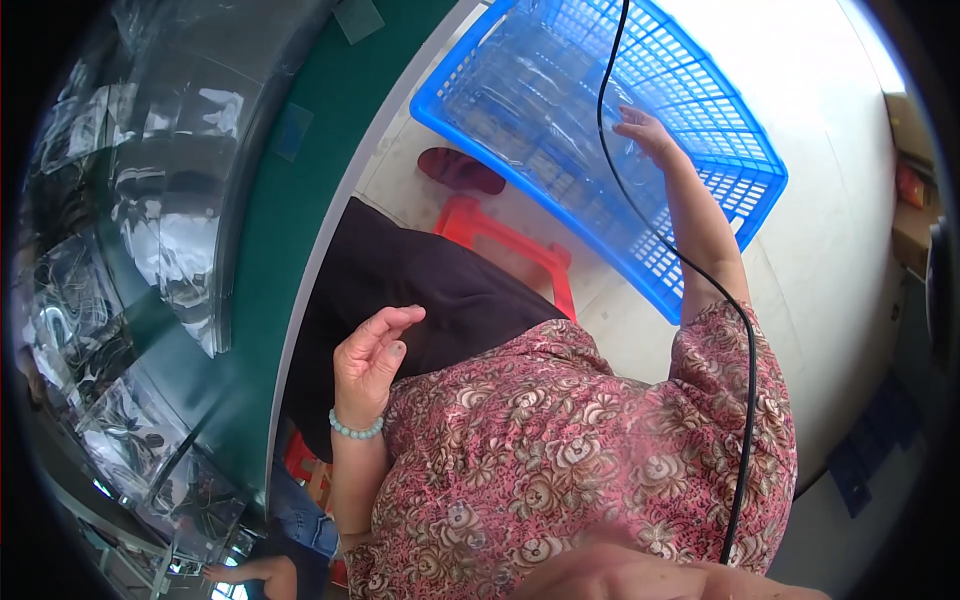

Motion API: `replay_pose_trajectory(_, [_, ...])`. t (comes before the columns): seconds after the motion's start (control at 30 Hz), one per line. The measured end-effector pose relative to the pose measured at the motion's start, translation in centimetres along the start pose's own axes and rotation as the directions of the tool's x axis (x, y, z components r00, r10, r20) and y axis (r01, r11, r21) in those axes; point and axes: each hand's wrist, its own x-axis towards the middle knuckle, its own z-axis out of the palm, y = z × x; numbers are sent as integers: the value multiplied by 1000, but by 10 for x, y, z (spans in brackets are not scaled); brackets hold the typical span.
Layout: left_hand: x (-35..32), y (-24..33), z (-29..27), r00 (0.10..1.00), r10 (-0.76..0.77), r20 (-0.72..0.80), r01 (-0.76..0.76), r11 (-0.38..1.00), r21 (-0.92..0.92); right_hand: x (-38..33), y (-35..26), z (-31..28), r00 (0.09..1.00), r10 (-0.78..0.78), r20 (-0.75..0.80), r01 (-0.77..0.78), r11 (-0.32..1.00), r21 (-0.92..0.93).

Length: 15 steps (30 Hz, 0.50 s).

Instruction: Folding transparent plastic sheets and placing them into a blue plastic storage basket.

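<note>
My right hand (648, 135) reaches over into a blue plastic basket (768, 178) on my right, its fingers apart and nothing plainly held. Thin clear plastic pieces (515, 95) lie inside the basket, close to those fingers; whether they touch is hard to tell. My left hand (366, 358), with a pale bead bracelet (356, 430) at the wrist, is raised in front of my body near the table edge. Its fingers are curved, the thumb stands off from them, and the hand is empty. To its left, stacked clear plastic sheets (170, 235) cover part of the green tabletop (262, 215).
A black cable (747, 400) hangs across my right arm and the basket. Between basket and lap stands a red stool (510, 240), with a dark red shoe (462, 171) beside it. Cardboard boxes (910, 235) stand far right. Another person's arm (265, 572) shows at lower left.
</note>
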Motion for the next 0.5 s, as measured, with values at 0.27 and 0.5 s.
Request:
replay_pose_trajectory(0.27, [5, 11, 7, 996, 80, 28, -83, 990, 111, 38, 26, 29, 973, -152, -175, 86, 937, -339])
replay_pose_trajectory(0.5, [15, 84, 19, 864, 444, 237, -503, 763, 405, 47, 37, 32, 973, -88, -215, -31, 868, -495])
